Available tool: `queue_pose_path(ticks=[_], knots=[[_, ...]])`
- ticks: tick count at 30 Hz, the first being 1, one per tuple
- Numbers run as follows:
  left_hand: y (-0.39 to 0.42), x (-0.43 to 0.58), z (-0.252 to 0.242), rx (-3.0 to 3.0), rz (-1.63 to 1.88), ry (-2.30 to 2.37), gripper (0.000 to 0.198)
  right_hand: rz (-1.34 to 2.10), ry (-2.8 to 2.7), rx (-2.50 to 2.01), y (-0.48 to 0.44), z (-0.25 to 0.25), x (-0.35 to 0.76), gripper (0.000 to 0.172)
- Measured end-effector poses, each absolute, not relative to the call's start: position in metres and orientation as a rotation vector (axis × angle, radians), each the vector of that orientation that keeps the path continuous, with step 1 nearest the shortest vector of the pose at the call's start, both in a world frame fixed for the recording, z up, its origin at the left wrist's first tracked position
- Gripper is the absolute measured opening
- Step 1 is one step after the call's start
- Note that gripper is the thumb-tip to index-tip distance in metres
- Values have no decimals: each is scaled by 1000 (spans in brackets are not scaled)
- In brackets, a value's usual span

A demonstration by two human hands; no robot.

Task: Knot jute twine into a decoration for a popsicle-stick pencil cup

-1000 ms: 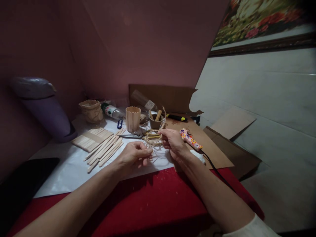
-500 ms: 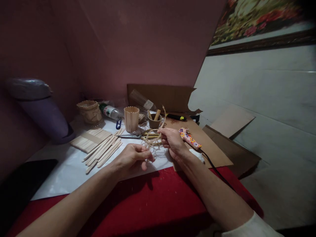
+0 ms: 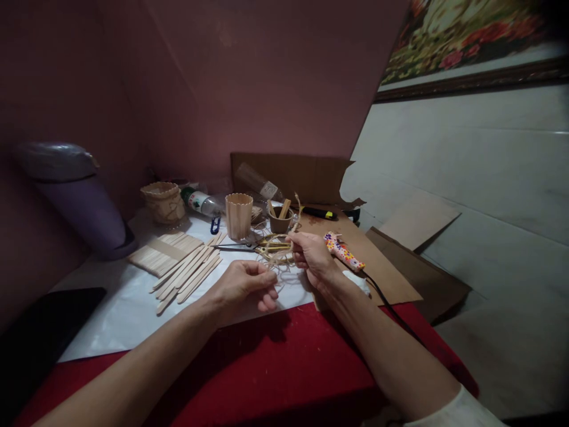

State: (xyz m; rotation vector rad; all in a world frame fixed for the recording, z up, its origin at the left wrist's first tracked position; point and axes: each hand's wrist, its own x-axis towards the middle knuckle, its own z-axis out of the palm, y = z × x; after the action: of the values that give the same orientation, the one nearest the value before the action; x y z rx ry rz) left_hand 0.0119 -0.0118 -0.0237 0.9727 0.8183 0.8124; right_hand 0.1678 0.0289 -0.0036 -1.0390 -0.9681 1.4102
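Note:
My right hand point(image 3: 315, 256) pinches a piece of jute twine point(image 3: 297, 207); a short frayed end stands up above the fingers. Lower and to the left, my left hand point(image 3: 249, 286) has its thumb pressed to the curled fingers, where thin strands of the same twine meet the fingertips; the exact grip is partly hidden. Loose twine loops point(image 3: 273, 256) hang and lie between and behind the hands. Scissors point(image 3: 237, 246) with yellow handles lie partly under those loops. Behind them stands a cup made of craft sticks point(image 3: 239, 217).
Loose craft sticks point(image 3: 189, 276) and a banded bundle point(image 3: 164, 254) lie left on white paper. A small pot point(image 3: 280, 222), plastic bottle point(image 3: 202, 203) and twine-wrapped cup point(image 3: 163, 204) stand or lie behind. On cardboard at right rest a patterned glue gun point(image 3: 344, 252) with cord and a utility knife point(image 3: 319, 213).
My left hand's lower fingers have curled and shifted slightly, its thumb lying closer against them. My right hand keeps its pinch on the twine. The whole view has shifted slightly.

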Motion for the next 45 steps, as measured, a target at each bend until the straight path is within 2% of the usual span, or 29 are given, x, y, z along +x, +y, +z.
queue_pose_path(ticks=[6,15,29,37,41,45], knots=[[-13,11,-25,1014,716,785,24,1378,-990,-1032,30,-3,171,17],[-14,11,-20,1165,818,1005,33,1399,-993,-1030,29,-3,169,17],[-14,10,-21,1201,760,916,23,1356,-1008,-1039,31,-5,171,15],[-11,8,-24,998,752,802,14,1355,-982,-1036,32,-5,172,15],[-13,10,-22,957,730,799,24,1380,-968,-1022,32,-4,172,14],[-14,13,-24,1193,861,1079,28,1362,-952,-1045,33,-5,172,16]])
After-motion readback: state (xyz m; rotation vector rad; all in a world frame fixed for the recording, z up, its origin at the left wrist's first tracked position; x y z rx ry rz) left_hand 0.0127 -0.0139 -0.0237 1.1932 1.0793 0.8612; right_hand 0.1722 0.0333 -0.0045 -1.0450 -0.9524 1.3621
